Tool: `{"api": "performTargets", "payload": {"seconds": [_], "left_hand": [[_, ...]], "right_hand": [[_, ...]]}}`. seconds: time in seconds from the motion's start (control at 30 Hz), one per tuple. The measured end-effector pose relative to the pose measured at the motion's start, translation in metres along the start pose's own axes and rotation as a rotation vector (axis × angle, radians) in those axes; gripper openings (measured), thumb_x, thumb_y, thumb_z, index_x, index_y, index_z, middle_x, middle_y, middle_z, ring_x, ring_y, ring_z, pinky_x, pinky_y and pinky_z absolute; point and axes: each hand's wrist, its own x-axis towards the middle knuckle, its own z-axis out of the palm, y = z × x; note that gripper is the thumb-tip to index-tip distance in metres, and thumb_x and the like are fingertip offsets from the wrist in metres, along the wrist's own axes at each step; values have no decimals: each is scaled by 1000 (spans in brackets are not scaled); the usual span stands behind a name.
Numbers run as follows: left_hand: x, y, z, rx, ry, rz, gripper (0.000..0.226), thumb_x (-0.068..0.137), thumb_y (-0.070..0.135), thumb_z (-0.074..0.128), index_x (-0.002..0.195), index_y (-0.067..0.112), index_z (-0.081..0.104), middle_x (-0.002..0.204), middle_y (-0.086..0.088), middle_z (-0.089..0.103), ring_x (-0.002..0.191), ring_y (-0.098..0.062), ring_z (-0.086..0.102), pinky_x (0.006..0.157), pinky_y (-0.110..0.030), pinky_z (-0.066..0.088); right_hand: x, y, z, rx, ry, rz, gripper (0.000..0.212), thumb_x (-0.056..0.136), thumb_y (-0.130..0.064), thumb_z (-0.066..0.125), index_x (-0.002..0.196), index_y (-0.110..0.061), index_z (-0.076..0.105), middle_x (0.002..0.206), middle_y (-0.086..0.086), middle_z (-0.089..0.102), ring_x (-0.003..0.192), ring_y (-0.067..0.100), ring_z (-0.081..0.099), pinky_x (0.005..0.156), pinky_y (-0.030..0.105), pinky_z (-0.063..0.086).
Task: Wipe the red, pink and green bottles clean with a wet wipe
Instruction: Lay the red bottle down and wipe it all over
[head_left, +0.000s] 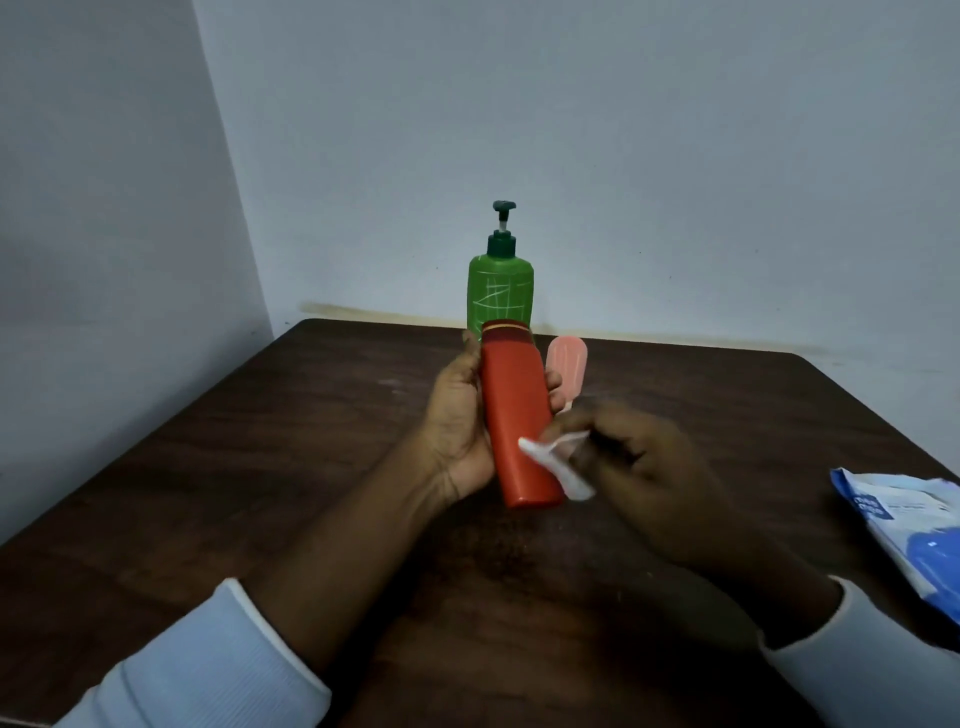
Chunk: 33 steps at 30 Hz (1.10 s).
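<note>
My left hand (457, 426) grips the red bottle (517, 410) above the table, its cap end pointing away from me and its flat base toward me. A white wet wipe (558, 465) is pinched in my right hand (644, 467) and touches the bottle's lower right side. The right hand is blurred. Behind the red bottle stands the green pump bottle (501, 291), upright near the wall. The pink bottle (567, 364) shows to the right of the red one, partly hidden by it and by my fingers.
The dark wooden table (260, 493) stands in a corner of pale walls. A blue and white pack of wet wipes (904, 535) lies at the table's right edge. My pale blue sleeves cover both forearms near the bottom of the view.
</note>
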Motion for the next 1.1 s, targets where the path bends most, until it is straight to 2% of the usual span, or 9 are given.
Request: {"api": "performTargets", "payload": {"seconds": [0.1, 0.23, 0.3, 0.47, 0.73, 0.8, 0.97, 1.03, 1.1], "left_hand": [[-4, -9, 7, 77, -61, -56, 76, 101, 64, 39, 135, 0, 59, 109, -19, 69, 90, -29, 66, 85, -43, 54], [-6, -26, 12, 173, -188, -148, 69, 101, 54, 48, 143, -1, 53, 124, -19, 64, 99, -29, 63, 93, -46, 50], [-8, -35, 16, 242, -192, -171, 64, 98, 52, 55, 138, 1, 57, 119, -18, 68, 96, -28, 66, 90, -46, 53], [-9, -32, 17, 187, -135, -89, 50, 87, 51, 64, 115, 11, 68, 91, -9, 70, 82, -22, 66, 80, -40, 54], [1, 5, -1, 52, -71, 98, 70, 92, 57, 56, 133, 0, 61, 121, -19, 68, 92, -27, 67, 82, -40, 56], [3, 7, -3, -12, -94, 106, 72, 96, 62, 50, 130, 0, 63, 115, -17, 71, 92, -26, 68, 80, -38, 59], [10, -6, -2, 84, 16, 248, 81, 93, 74, 43, 126, 4, 64, 108, -18, 72, 86, -25, 70, 82, -40, 57], [10, -14, 0, 295, 102, 418, 67, 92, 67, 47, 125, 12, 63, 110, -14, 72, 92, -24, 70, 88, -45, 59], [5, -21, 8, 512, 112, 529, 43, 90, 58, 54, 119, 28, 63, 113, 0, 72, 98, -12, 71, 90, -37, 60]], "right_hand": [[5, 9, -7, 231, 438, 142, 11, 98, -21, 58, 102, -26, 67, 95, -11, 73, 88, 8, 69, 74, 20, 54], [4, 27, -18, -38, 716, 121, 14, 103, -19, 54, 109, -28, 62, 104, -5, 67, 100, 12, 64, 84, 36, 54], [4, 28, -15, -70, 680, 91, 13, 102, -17, 54, 108, -24, 63, 106, -3, 65, 102, 11, 62, 87, 35, 53], [4, 20, 2, -297, 318, -111, 18, 96, -6, 55, 108, -12, 67, 111, -1, 58, 107, 18, 56, 92, 36, 46], [-3, -11, 13, -278, -457, -202, 22, 97, -17, 55, 112, -26, 68, 109, -16, 58, 100, -4, 53, 86, 15, 42], [-3, -13, 4, -143, -453, -172, 17, 98, -14, 61, 107, -23, 72, 102, -15, 64, 94, 3, 63, 79, 19, 48], [1, 3, -27, 3, -24, -81, 17, 89, -5, 61, 84, -17, 71, 77, -9, 67, 71, 13, 66, 61, 22, 47], [3, 15, -34, -67, 58, -40, 16, 85, -11, 56, 78, -18, 68, 71, -7, 65, 64, 14, 62, 54, 31, 46], [3, 25, -44, -129, 14, 19, 16, 83, -16, 53, 75, -19, 66, 71, -6, 65, 65, 13, 62, 54, 26, 46]]}}
